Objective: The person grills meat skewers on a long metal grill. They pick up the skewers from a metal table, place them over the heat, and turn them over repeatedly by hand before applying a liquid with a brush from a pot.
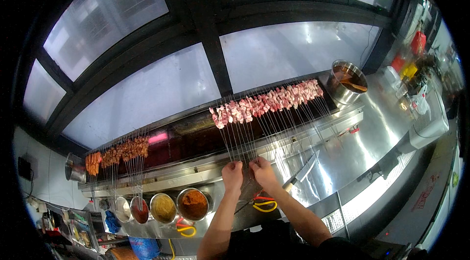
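Observation:
A long row of raw meat skewers (268,103) lies across the right half of a long grill (191,138), with the metal sticks pointing towards me. My left hand (232,173) and my right hand (262,171) are side by side at the stick ends of the leftmost raw skewers, fingers closed around some sticks. At the grill's far left lie browned meat skewers (125,151) and a few orange-coloured skewers (93,163). Below my right hand are scissors with red and yellow handles (265,205). A knife (307,168) with a wooden handle lies right of that hand.
Metal bowls of orange-red powder (193,203), yellowish powder (163,208) and red seasoning (140,210) stand at the front edge. A steel pot of dark liquid (345,81) with a wooden utensil is beyond the grill's right end. Another steel pot (76,168) stands at the left end. Windows rise behind.

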The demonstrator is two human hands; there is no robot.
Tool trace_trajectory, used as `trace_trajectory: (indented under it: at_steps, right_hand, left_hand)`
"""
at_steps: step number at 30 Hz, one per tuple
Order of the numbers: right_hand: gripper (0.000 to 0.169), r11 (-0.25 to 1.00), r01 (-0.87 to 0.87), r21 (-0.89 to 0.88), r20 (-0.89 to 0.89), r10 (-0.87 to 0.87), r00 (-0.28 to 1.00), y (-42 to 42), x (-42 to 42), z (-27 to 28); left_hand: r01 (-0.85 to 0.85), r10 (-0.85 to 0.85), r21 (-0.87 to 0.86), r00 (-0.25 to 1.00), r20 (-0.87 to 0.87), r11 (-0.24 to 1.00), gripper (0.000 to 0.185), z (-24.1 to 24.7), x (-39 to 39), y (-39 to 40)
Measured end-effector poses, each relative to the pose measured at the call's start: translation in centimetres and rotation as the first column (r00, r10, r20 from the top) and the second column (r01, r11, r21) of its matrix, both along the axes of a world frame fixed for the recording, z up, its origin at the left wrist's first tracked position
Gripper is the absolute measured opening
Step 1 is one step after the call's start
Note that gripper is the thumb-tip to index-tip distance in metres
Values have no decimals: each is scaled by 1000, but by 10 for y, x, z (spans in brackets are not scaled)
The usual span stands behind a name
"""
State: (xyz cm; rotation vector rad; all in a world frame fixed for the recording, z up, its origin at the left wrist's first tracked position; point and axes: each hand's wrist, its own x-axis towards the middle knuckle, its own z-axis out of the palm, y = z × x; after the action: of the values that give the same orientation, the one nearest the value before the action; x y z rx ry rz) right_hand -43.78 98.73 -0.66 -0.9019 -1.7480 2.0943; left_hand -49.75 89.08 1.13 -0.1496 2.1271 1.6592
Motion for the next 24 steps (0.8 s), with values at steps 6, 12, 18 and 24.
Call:
trace_trajectory:
  at_steps: [6,12,18,24]
  right_hand:
    - [17,884,92,458,19,-113,993,-18,10,7]
    - [15,887,159,433,-3,-175,985,-19,10,2]
    - [9,849,180,496,19,-218,976,-22,7,-6]
    - [10,805,167,569,-9,-197,980,-20,9,-4]
  left_hand:
    - [-7,-63,-185,928,-367,983,24,-19,14,-14]
    - [-138,166,208,978,-125,968,25,0,39,7]
    - [-204,261,291,950,-172,935,22,-18,42,17]
    - [-197,242,203,943,-227,959,22,-43,40,9]
